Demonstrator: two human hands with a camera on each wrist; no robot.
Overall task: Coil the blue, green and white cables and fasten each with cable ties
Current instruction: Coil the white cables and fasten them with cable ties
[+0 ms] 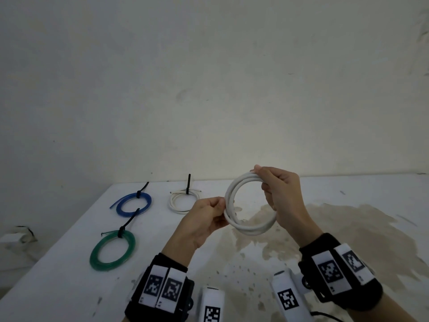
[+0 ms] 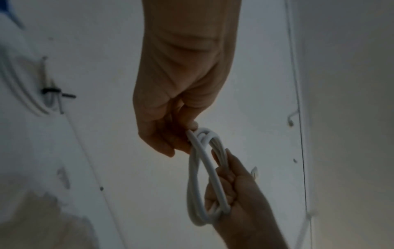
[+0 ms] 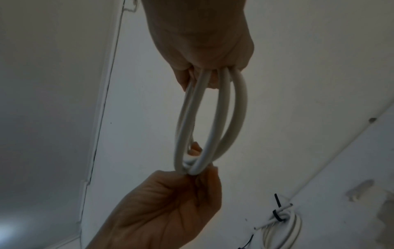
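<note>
White and stained brown on its right half, our table (image 1: 69, 263) stands against a pale, scuffed wall (image 1: 209, 77). We hold a thick white cable (image 1: 246, 226) up above the table, wound into a round coil of several turns. Our right hand (image 1: 282, 194) grips the coil's upper right side, the fingers (image 1: 269, 198) curled through the ring and the thumb pressed on the top of it. The right wrist view shows the turns running out from under that closed grip (image 3: 204, 70), a little spread apart. Our left hand (image 1: 204, 221) pinches the coil's left side, thumb and fingertips closed on the crossing turns; the left wrist view shows the pinch right at the bend of the coil (image 2: 202, 134).

On the table to the left lie three finished coils. A blue cable (image 1: 134, 204) lies farthest back on the left, with a black cable tie (image 1: 138, 194) around its far edge. A green cable (image 1: 112, 251) lies nearer to us, tied with another black tie (image 1: 121, 231) whose long tail points toward the blue coil. A thinner white coil (image 1: 181, 202) sits behind our left hand, its own black tie (image 1: 188, 184) standing upright.

Both our wrists wear black bands (image 1: 160, 293) with printed square markers
</note>
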